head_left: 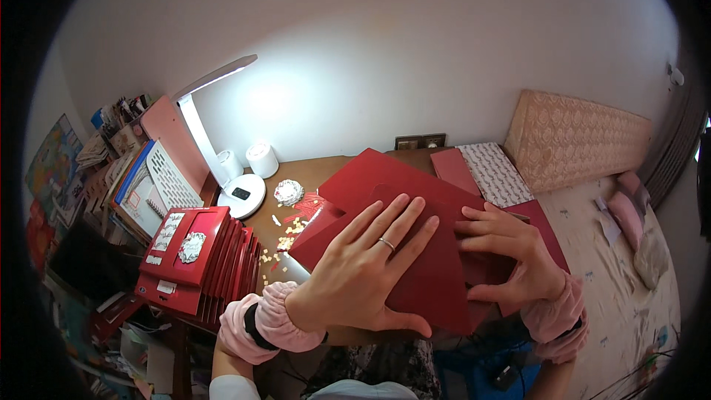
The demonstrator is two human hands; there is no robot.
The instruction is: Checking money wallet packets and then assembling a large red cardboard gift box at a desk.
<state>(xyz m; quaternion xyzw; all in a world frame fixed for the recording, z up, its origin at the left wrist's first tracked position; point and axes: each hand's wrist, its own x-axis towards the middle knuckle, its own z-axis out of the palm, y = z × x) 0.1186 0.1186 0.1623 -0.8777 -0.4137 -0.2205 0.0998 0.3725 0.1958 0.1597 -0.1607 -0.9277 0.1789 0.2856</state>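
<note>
A large red cardboard piece with folded panels (433, 292), perhaps a flat box, lies tilted over the table in front of me. My left hand (370, 270) rests flat on its upper panel, fingers stretched out and thumb spread, with a ring on one finger. At the right side of the cardboard, my right hand (511, 248) curves its fingers over the edge, thumb underneath, gripping it. The inside of the fold by the right fingers is mostly hidden.
A stack of red boxes (196, 263) stands at the left, beside a lit white desk lamp (241, 196). Small yellowish pieces (289, 241) and a white ornate tag pile (289, 192) lie behind my left hand. More red cardboard (544, 226) and a patterned sheet (492, 170) lie right. A bed (600, 274) adjoins.
</note>
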